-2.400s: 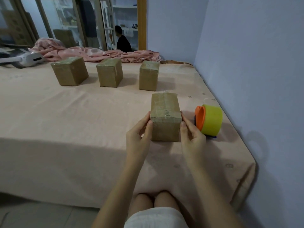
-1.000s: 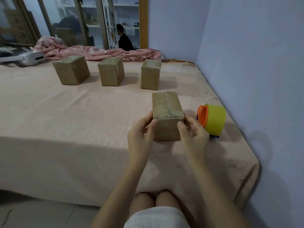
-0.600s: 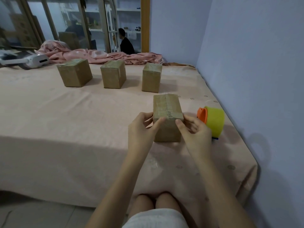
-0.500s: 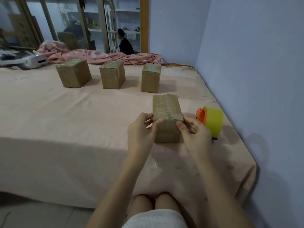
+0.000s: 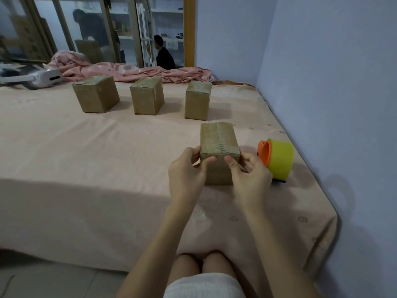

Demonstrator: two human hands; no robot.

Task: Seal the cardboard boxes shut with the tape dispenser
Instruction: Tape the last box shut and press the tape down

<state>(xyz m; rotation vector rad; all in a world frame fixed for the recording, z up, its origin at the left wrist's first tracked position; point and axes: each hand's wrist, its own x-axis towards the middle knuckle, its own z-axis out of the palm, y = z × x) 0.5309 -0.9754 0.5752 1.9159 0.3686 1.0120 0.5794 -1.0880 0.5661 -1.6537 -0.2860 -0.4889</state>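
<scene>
Both the left hand (image 5: 186, 171) and right hand (image 5: 249, 175) gripped the near cardboard box (image 5: 218, 147), thumbs pressed on its near face, tape dispenser (image 5: 277, 160) just right.

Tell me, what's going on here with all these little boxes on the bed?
A person is taping cardboard boxes shut. Both hands, the left hand and the right hand, hold the nearest box at its near top edge, thumbs pressing the front face where tape runs over the top. The tape dispenser lies beside it on the pink sheet, untouched. Three more boxes stand in a row farther back.
</scene>
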